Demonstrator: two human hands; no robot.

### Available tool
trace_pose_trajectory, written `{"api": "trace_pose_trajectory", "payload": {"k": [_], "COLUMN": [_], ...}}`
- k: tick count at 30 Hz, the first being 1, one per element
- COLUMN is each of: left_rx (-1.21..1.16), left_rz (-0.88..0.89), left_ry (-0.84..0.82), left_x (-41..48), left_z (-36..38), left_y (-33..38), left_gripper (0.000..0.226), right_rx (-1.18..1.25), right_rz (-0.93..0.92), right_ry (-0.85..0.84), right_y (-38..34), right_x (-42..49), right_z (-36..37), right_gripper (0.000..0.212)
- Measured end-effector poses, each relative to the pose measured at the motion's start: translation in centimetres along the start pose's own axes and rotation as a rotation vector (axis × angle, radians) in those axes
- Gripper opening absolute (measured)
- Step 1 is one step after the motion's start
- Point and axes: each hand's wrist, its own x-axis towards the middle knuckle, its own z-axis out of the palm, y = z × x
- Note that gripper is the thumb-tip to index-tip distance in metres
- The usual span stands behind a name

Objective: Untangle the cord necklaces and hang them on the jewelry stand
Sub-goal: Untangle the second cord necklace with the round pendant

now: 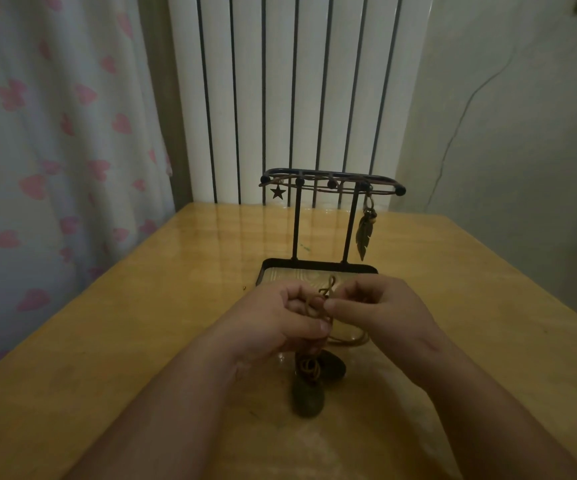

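Tabletop (141, 323) wood carries the jewelry stand (296, 223) just beyond both hands. I see the left hand (273, 320) and right hand (384, 310) each pinching the tangled cord necklaces (318, 301) held between them. Two dark pendants (309, 398) lie below the left hand. I judge the cord soft, light and limp, so it is best gripped right beside the knot.
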Motion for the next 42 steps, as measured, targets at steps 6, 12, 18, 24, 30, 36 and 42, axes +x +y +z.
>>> {"api": "trace_pose_trajectory", "payload": {"k": [6, 12, 18, 24, 30, 36, 42], "left_rx": [0.056, 0.251, 0.380, 0.422, 0.495, 0.563, 0.647], "left_rz": [0.023, 0.171, 0.308, 0.327, 0.387, 0.389, 0.371], "left_ry": [0.085, 0.275, 0.321, 0.289, 0.376, 0.351, 0.376], "left_x": [0.2, 0.1, -0.1, 0.1, -0.1, 0.2, 0.0], "left_z": [0.2, 0.6, 0.9, 1.0, 1.2, 1.3, 1.6], "left_y": [-0.1, 0.2, 0.1, -0.1, 0.1, -0.3, -0.4], "left_gripper": [0.018, 0.022, 0.027, 0.011, 0.013, 0.012, 0.017], "right_rx": [-0.121, 0.021, 0.066, 0.059, 0.026, -0.127, -0.275], "right_rz": [0.004, 0.078, 0.114, 0.088, 0.082, 0.024, -0.026], "right_ry": [-0.001, -0.041, -0.090, -0.092, -0.076, -0.065, -0.064], "right_y": [-0.2, -0.6, -0.8, -0.5, -0.4, 0.0, 0.3], "right_x": [0.0, 0.0, -0.3, -0.3, -0.1, 0.0, 0.1], "right_z": [0.0, 0.0, -0.1, -0.2, 0.1, 0.2, 0.6], "right_gripper": [0.009, 0.021, 0.023, 0.022, 0.020, 0.018, 0.018]}}
